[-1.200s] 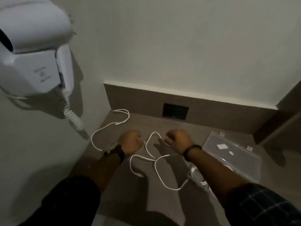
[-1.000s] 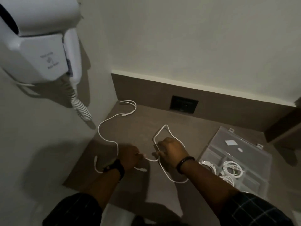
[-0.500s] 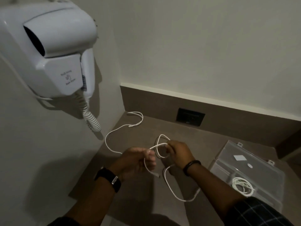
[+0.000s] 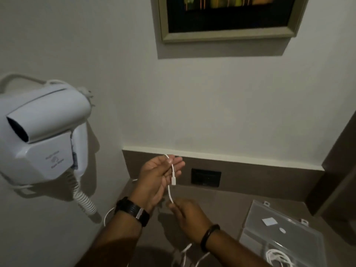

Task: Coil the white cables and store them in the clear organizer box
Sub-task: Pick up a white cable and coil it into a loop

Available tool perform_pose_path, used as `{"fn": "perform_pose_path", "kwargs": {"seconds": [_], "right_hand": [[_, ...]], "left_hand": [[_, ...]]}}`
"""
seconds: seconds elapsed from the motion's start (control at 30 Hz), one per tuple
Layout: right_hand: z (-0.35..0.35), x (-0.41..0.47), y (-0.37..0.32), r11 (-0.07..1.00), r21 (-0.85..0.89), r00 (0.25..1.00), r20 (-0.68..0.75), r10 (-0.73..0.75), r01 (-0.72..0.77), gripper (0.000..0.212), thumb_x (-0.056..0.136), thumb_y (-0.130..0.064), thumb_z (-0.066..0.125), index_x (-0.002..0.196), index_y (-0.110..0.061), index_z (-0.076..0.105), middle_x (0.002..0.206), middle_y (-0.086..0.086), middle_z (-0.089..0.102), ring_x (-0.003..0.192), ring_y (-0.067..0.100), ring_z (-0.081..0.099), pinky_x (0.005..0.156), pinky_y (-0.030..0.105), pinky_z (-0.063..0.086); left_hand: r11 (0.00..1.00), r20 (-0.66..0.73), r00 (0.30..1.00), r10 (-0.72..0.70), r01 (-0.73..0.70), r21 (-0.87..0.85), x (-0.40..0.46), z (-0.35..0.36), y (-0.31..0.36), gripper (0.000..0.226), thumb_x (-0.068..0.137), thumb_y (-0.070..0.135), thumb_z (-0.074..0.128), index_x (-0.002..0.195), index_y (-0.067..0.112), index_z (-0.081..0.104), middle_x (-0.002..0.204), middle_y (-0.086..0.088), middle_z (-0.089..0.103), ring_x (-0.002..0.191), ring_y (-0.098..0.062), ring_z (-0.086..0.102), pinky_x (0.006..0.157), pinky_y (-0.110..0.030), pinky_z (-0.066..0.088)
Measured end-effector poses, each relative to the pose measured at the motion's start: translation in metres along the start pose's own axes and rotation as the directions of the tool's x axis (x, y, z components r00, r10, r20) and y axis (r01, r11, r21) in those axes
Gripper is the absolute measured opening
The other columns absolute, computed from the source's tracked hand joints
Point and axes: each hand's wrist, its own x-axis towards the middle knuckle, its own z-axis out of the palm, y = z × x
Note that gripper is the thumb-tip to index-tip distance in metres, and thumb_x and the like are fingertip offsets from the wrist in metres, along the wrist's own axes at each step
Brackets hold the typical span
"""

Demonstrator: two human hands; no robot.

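The left hand (image 4: 157, 177) is raised above the brown counter (image 4: 227, 207), palm up and fingers loosely spread, with the white cable (image 4: 172, 171) draped over the fingers so that its connector end hangs just below them. The right hand (image 4: 187, 216) sits lower, directly beneath the left hand, pinching the same cable between thumb and fingertips. From there the cable drops past the right wrist in loose loops toward the bottom edge of the view, and another stretch curves out behind the left wrist. The clear organizer box (image 4: 277, 236) lies open on the counter to the right of the right hand, with a coiled white cable (image 4: 278, 257) in one near compartment. A wall-mounted hair dryer (image 4: 44, 132) hangs left of the left hand.
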Motion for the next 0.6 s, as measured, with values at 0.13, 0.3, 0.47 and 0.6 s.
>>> {"fn": "perform_pose_path", "kwargs": {"seconds": [0.13, 0.3, 0.47, 0.6], "right_hand": [[-0.027, -0.002, -0.022, 0.994, -0.057, 0.996, -0.002, -0.089, 0.089, 0.027, 0.097, -0.028, 0.043, 0.081, -0.013, 0.058, 0.075, 0.007, 0.061, 0.068, 0.016, 0.052, 0.059, 0.024, 0.034], [-0.096, 0.002, -0.041, 0.985, -0.088, 0.978, -0.138, -0.158, 0.147, 0.019, 0.093, -0.023, 0.053, 0.083, -0.014, 0.066, 0.072, -0.01, 0.06, 0.061, 0.001, 0.049, 0.058, 0.016, 0.036], [-0.152, 0.024, -0.031, 0.98, 0.196, 0.972, -0.233, 0.024, 0.023, 0.017, 0.092, -0.021, 0.056, 0.081, -0.016, 0.067, 0.044, -0.009, 0.062, 0.04, 0.008, 0.058, 0.046, 0.017, 0.046], [-0.137, 0.032, -0.015, 0.876, 0.482, 0.968, -0.216, 0.129, -0.009, 0.016, 0.091, -0.019, 0.057, 0.086, -0.01, 0.069, 0.042, 0.0, 0.045, 0.035, 0.013, 0.039, 0.038, 0.02, 0.037]], "left_hand": [[0.952, -0.013, 0.989, 0.151, -0.142, 0.272, 0.012, 0.002, 0.002, 0.017, 0.092, 0.001, 0.055, 0.088, 0.008, 0.069, 0.102, -0.011, 0.075, 0.101, -0.024, 0.07, 0.087, -0.032, 0.057], [0.813, 0.119, 0.982, 0.148, -0.189, 0.55, 0.007, 0.004, -0.007, 0.016, 0.089, 0.001, 0.059, 0.085, 0.007, 0.073, 0.092, -0.006, 0.077, 0.087, -0.015, 0.072, 0.075, -0.026, 0.053], [0.949, 0.213, 0.974, -0.082, 0.011, 0.314, -0.013, 0.012, -0.012, 0.018, 0.093, 0.008, 0.051, 0.09, 0.004, 0.068, 0.092, -0.019, 0.076, 0.089, -0.032, 0.073, 0.077, -0.031, 0.061], [0.98, 0.308, 0.931, -0.197, 0.176, 0.096, -0.024, 0.027, -0.006, 0.023, 0.083, 0.011, 0.056, 0.097, -0.002, 0.068, 0.083, -0.021, 0.075, 0.071, -0.026, 0.074, 0.068, -0.034, 0.062]]}}
